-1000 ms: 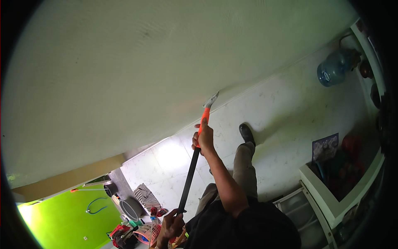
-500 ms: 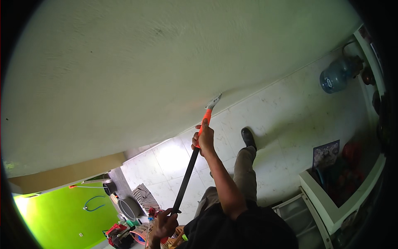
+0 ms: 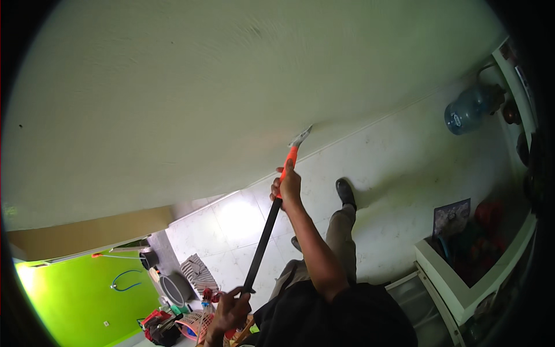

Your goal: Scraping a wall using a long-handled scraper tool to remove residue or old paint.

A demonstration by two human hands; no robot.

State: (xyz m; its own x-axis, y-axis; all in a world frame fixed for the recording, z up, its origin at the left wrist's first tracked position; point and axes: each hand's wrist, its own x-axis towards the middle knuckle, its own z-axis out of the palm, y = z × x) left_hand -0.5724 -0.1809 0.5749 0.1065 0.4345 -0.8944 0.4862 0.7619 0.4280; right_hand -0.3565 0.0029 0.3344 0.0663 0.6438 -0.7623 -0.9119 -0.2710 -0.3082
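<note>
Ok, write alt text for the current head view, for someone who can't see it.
A person's right grip holds the orange part of a black pole, the left grip lower down; the pole's grey head is at or near a pale wall. To the right, a blue bottle is on the white floor.

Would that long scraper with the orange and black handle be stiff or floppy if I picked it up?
Probably stiff: the scraper looks straight between the right hand and the left hand. It might dip or swing if held at one end, because it's so long.
</note>
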